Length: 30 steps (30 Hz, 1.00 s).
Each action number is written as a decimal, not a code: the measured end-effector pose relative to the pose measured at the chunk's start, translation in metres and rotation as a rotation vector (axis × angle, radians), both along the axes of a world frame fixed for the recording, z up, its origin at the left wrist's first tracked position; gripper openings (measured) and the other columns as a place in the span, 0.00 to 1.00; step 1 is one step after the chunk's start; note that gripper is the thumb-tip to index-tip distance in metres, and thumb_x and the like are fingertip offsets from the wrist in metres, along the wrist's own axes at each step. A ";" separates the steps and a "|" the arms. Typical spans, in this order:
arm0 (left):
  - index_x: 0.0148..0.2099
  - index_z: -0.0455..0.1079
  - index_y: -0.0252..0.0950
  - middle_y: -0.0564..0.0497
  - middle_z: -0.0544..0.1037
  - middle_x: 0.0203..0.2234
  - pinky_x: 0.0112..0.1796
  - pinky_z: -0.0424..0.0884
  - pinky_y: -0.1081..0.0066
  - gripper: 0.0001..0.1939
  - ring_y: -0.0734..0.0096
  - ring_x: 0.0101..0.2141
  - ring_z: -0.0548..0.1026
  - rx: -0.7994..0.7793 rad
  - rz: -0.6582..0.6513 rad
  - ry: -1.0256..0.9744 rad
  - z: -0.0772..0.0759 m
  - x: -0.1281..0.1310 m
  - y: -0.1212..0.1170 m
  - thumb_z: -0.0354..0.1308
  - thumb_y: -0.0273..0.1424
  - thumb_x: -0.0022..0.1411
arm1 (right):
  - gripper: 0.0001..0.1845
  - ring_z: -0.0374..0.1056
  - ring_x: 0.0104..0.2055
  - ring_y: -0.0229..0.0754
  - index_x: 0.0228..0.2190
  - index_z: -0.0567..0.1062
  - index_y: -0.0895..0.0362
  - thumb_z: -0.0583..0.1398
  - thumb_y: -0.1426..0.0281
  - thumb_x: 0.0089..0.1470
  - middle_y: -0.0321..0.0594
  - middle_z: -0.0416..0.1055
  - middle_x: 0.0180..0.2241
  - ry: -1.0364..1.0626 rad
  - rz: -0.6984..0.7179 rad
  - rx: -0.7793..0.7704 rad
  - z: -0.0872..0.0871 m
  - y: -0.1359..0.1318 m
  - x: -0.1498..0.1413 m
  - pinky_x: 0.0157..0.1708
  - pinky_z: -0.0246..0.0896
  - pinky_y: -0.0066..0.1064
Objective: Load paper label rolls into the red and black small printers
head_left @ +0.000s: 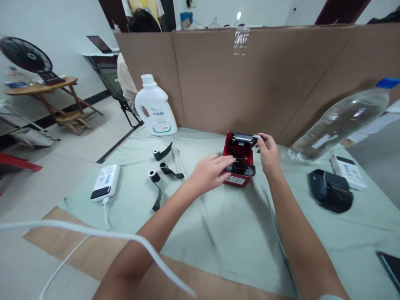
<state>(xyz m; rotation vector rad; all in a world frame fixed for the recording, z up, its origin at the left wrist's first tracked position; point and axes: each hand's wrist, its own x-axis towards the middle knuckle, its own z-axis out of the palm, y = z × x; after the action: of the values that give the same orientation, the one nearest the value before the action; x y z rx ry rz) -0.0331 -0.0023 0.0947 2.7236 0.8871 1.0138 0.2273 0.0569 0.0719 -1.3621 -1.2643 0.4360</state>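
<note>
A small red label printer stands with its lid raised near the middle of the table, on a pale green cloth. My left hand rests against the printer's left side, fingers stretched toward the black paper well. My right hand pinches the right end of the raised lid. Three small black paper rolls with loose tails lie on the cloth to the left of the printer.
A white detergent bottle stands at the back left. A white power bank with cable lies left. A clear plastic bottle, a black device and a white device sit right. A cardboard wall backs the table.
</note>
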 end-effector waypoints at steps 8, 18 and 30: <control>0.41 0.78 0.40 0.51 0.84 0.37 0.34 0.67 0.67 0.13 0.68 0.36 0.74 0.106 -0.070 0.093 -0.010 0.033 0.016 0.52 0.31 0.73 | 0.13 0.70 0.41 0.44 0.35 0.72 0.53 0.60 0.58 0.52 0.42 0.75 0.40 0.044 0.078 -0.123 0.008 -0.019 0.004 0.37 0.68 0.34; 0.45 0.77 0.40 0.48 0.84 0.42 0.45 0.71 0.64 0.13 0.66 0.42 0.78 -0.020 -0.039 -0.218 -0.013 0.033 0.017 0.51 0.35 0.74 | 0.49 0.67 0.58 0.55 0.68 0.53 0.44 0.64 0.64 0.47 0.48 0.58 0.68 0.036 0.389 -0.672 0.020 -0.040 0.016 0.44 0.74 0.43; 0.63 0.67 0.32 0.40 0.74 0.60 0.57 0.68 0.63 0.28 0.56 0.58 0.73 -1.288 0.150 -0.889 -0.052 0.050 0.039 0.56 0.36 0.63 | 0.42 0.68 0.56 0.52 0.65 0.62 0.38 0.64 0.65 0.50 0.38 0.72 0.56 0.259 0.517 -0.739 0.015 -0.042 0.019 0.39 0.75 0.36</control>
<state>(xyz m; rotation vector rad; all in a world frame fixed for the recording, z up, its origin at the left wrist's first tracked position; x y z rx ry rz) 0.0170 0.0368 0.0431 1.0219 0.9977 0.9731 0.2462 0.0148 0.0864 -1.4841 -1.2784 1.5052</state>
